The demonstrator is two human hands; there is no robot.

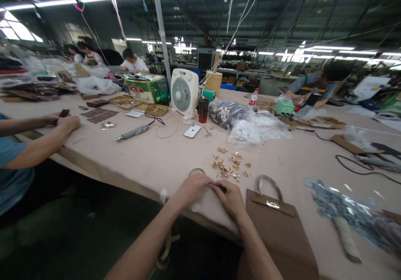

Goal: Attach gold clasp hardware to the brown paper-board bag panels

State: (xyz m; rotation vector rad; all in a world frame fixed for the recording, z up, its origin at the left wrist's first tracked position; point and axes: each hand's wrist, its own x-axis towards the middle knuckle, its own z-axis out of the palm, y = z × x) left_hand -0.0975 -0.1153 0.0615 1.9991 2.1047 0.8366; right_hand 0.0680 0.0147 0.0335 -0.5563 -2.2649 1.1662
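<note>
My left hand (pixel 191 189) and my right hand (pixel 229 197) meet at the near edge of the pink table (pixel 150 159), fingertips pinched together over something small that I cannot make out. Just beyond them lies a heap of several small gold metal fittings (pixel 230 165). A roll of clear tape (pixel 196 172) sits right behind my left hand. A brown paper bag (pixel 278 225) with a silver clasp and grey handle lies flat beside my right hand.
A white fan (pixel 184 92), dark tumbler (pixel 203 109), white phone (pixel 192 131), electric screwdriver (pixel 131 133) and plastic bags of parts (pixel 247 123) stand farther back. Another person's arms (pixel 40 134) rest at the left edge. Silvery parts (pixel 347 209) lie right. Workers sit at the far side.
</note>
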